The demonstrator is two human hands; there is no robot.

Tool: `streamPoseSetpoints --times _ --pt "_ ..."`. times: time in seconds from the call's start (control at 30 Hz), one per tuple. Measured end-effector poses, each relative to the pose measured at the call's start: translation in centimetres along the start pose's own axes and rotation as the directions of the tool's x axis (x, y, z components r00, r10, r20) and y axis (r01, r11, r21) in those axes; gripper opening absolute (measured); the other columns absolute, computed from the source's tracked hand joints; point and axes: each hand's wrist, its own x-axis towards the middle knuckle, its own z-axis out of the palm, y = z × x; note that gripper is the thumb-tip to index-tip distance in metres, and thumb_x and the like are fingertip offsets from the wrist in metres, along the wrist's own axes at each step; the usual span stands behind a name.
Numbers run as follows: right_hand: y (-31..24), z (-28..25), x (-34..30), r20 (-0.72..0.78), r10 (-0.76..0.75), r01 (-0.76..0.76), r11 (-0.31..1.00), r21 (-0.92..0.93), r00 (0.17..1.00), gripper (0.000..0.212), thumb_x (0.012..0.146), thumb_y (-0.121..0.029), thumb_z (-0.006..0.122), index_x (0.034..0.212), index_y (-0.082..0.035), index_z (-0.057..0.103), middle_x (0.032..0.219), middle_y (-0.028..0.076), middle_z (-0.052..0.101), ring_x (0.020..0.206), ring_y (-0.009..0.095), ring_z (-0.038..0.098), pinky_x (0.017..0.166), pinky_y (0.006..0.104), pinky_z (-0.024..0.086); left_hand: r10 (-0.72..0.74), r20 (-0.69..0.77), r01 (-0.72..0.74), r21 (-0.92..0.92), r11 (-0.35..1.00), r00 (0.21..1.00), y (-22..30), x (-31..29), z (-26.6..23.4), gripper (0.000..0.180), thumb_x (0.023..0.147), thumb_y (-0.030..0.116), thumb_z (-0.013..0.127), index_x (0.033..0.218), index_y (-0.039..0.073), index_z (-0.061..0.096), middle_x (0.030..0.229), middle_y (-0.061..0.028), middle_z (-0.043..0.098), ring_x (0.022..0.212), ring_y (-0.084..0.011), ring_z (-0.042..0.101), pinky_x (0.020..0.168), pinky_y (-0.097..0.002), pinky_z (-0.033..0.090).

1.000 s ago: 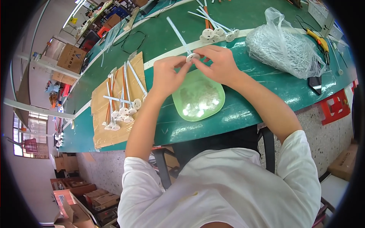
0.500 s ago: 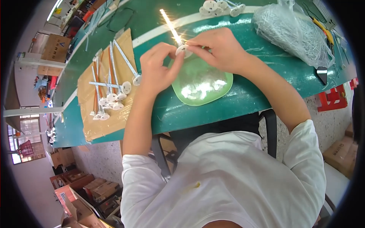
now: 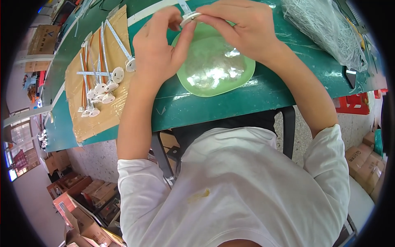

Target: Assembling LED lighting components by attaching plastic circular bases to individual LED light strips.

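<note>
We hold a small white round disc (image 3: 190,17) between both hands, just above the far rim of the green tray (image 3: 242,74), with a thin white strip running up from it toward the top edge of the picture. Our left hand (image 3: 158,47) pinches the disc's near side between thumb and forefinger, the other fingers curled loosely behind. Our right hand (image 3: 242,26) comes in from the other side, its fingertips pressed onto the disc's top and edge, the fingers close together and bent over it. The tray lies on the green table (image 3: 214,105) right under our hands, and it holds a shiny heap of small clear pieces that we cannot make out singly. To the left, on a sheet of brown cardboard (image 3: 88,119), lie several finished pieces (image 3: 103,88), each a white disc with a long white strip, some beside orange strips, laid close side by side. To the right, well apart from the tray, sits a clear plastic bag (image 3: 325,29) full of thin white strips.
</note>
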Motion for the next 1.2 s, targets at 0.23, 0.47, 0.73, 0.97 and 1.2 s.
streamPoseSetpoints --times 0.23,0.47,0.73,0.97,1.2 --pt "0.1 0.7 0.1 -0.041 -0.187 0.186 0.982 -0.028 0.981 0.014 0.084 -0.007 0.075 0.097 -0.003 0.074 0.088 0.014 0.073 0.076 0.031 0.072 0.063 0.0341 0.056 -0.258 0.296 0.305 -0.123 0.944 0.920 1.9 1.0 -1.7 0.039 0.100 0.004 0.053 0.139 0.003 0.051 0.105 -0.0170 0.072 0.093 -0.0202 0.072 0.081 -0.0319 0.055" --pt "-1.8 2.4 -1.1 0.468 0.079 -0.096 0.995 0.011 0.880 0.021 0.082 -0.014 0.073 0.098 -0.001 0.073 0.097 0.015 0.070 0.087 0.032 0.069 0.077 0.0408 0.056 -0.453 0.233 0.498 -0.200 0.844 0.861 0.0 0.5 -1.1 0.033 0.100 0.009 0.056 0.133 0.004 0.054 0.084 -0.0158 0.071 0.074 -0.0222 0.072 0.067 -0.0324 0.055" --pt "-2.4 2.9 -0.8 0.547 0.198 -0.183 0.980 -0.082 0.814 0.016 0.084 -0.017 0.070 0.086 -0.002 0.075 0.086 0.018 0.070 0.085 0.035 0.069 0.081 0.0449 0.056 -0.406 0.233 0.450 -0.182 0.874 0.884 1.0 1.0 -1.5 0.025 0.100 0.009 0.058 0.124 0.004 0.057 0.079 -0.0132 0.072 0.071 -0.0213 0.072 0.065 -0.0312 0.054" --pt "-2.1 2.0 -0.8 0.446 0.216 -0.185 0.976 -0.112 0.869 0.014 0.085 -0.012 0.070 0.095 -0.002 0.074 0.083 0.014 0.073 0.074 0.031 0.071 0.074 0.0382 0.057 -0.482 0.280 0.543 -0.208 0.814 0.830 1.0 1.0 -1.6 0.025 0.098 0.009 0.060 0.123 0.005 0.058 0.085 -0.0133 0.072 0.077 -0.0197 0.072 0.069 -0.0305 0.054" --pt "-2.4 1.5 0.0 0.065 0.446 -0.447 0.859 0.251 0.893 0.009 0.083 -0.001 0.072 0.092 -0.001 0.073 0.083 0.010 0.073 0.071 0.020 0.074 0.064 0.0282 0.058 -0.349 0.246 0.405 -0.235 0.884 0.904 1.5 1.1 -2.2 0.039 0.094 0.007 0.064 0.131 0.003 0.054 0.109 -0.0194 0.069 0.094 -0.0257 0.071 0.084 -0.0345 0.053"
